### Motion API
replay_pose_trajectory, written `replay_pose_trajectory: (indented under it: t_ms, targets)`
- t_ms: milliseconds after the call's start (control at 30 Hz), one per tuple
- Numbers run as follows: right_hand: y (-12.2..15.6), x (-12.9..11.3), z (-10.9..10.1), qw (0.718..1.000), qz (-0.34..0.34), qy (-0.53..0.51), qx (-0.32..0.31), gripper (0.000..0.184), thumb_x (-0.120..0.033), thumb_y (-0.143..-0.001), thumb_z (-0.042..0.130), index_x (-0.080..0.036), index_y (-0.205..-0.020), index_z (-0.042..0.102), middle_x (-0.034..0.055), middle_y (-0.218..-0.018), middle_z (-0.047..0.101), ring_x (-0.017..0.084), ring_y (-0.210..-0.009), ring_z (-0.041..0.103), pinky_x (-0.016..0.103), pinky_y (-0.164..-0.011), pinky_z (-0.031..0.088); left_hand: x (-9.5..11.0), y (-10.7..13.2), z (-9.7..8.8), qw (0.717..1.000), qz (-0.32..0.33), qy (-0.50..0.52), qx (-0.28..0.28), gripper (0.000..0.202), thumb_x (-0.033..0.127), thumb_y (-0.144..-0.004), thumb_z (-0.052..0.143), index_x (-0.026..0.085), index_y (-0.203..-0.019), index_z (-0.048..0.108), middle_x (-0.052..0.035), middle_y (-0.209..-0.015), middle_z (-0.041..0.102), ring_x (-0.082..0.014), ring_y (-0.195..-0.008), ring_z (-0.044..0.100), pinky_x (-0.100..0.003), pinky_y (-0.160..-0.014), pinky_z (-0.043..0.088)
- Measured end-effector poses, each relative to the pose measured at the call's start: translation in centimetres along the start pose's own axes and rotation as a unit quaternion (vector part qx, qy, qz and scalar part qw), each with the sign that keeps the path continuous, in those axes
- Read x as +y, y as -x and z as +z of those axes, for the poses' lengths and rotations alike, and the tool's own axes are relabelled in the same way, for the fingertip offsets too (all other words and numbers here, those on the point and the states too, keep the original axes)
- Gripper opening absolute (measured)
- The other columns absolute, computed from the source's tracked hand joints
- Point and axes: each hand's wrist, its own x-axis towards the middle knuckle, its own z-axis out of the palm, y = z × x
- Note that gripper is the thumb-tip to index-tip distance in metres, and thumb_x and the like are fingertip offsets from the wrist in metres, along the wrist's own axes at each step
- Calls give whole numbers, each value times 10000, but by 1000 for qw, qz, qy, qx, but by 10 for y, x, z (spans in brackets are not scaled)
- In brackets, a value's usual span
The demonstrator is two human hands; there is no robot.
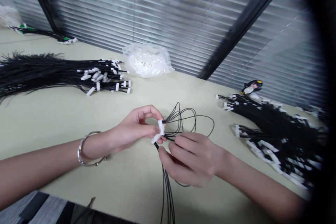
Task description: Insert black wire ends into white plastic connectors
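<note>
Pinching white connectors with left hand, just off view centre toward 6 o'clock — curling right hand at their 4 o'clock, beside black wires; cannot tell whether gripping them.

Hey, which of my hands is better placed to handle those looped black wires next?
Probably your right hand: its fingers are right by the looped black wires, though its exact grip is unclear. Your left hand is occupied holding the white connectors.

Pale table, black wire bundle at left, clear bag of white pieces, harness pile at right
</note>
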Motion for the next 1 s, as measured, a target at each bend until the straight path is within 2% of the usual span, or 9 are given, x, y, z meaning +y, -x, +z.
replay_pose_trajectory:
  t_ms: [167,267,333,400,500,600,733,800,1000]
  targets:
    - [-4,-6,1,984,151,-89,-19,256,-208,-722,600,-227,-973,552,-36,-596,436,-12,-613,346,150,-586,233,-1,-1,0,999,10,-13,36,225,-6,-689,558,152,-845,524,5,-782,588,-83,-603,564,-211,-563,441]
    - [-10,-7,0,943,251,-217,-34,153,-161,-781,510,-182,-920,569,-41,-599,457,-35,-587,347,106,-588,270,-1,-2,-1,998,3,-10,60,211,11,-690,565,157,-839,534,13,-763,578,-63,-583,522,-188,-534,408]
    - [-13,-8,-1,919,286,-268,-35,118,-155,-794,491,-163,-880,571,-47,-595,461,-46,-565,344,84,-579,276,-1,-2,-1,998,0,-7,68,200,23,-691,576,159,-833,538,17,-762,574,-59,-582,512,-185,-535,404]
    - [-14,-10,-1,920,281,-270,-50,114,-184,-800,503,-163,-892,566,-49,-602,467,-46,-571,357,79,-586,283,-2,-1,-1,997,7,-14,73,199,24,-693,581,159,-833,540,17,-770,577,-60,-592,521,-184,-543,411]
    - [-13,-13,0,942,241,-222,-66,108,-238,-813,508,-142,-844,547,-41,-606,466,-31,-587,366,93,-593,281,-1,-1,-1,997,12,-21,71,195,24,-704,581,157,-839,536,14,-770,587,-71,-605,555,-187,-555,429]
    - [-12,-12,0,949,228,-201,-78,126,-256,-827,496,-137,-800,526,-41,-610,466,-22,-595,367,108,-599,271,-1,-1,-1,998,3,-8,67,192,40,-716,592,161,-850,526,13,-766,595,-90,-617,592,-199,-566,447]
    - [-6,-6,0,944,200,-225,-133,125,-276,-848,471,-189,-913,533,-52,-689,506,-24,-660,405,119,-638,266,0,-1,-3,999,-7,8,52,187,54,-732,584,167,-862,511,5,-764,600,-124,-620,621,-244,-591,465]
    - [-2,-2,0,950,169,-223,-138,146,-256,-843,475,-207,-968,532,-51,-726,516,-21,-672,395,132,-636,242,-1,-1,-3,999,-9,11,43,186,52,-733,577,169,-862,510,1,-781,600,-135,-610,627,-269,-603,471]
    - [2,2,-5,963,107,-183,-164,360,-137,-816,469,-307,-1134,480,-45,-725,497,-7,-675,345,142,-629,166,-2,-1,-4,999,-21,0,42,187,67,-730,581,177,-871,525,-4,-794,598,-172,-651,653,-288,-616,484]
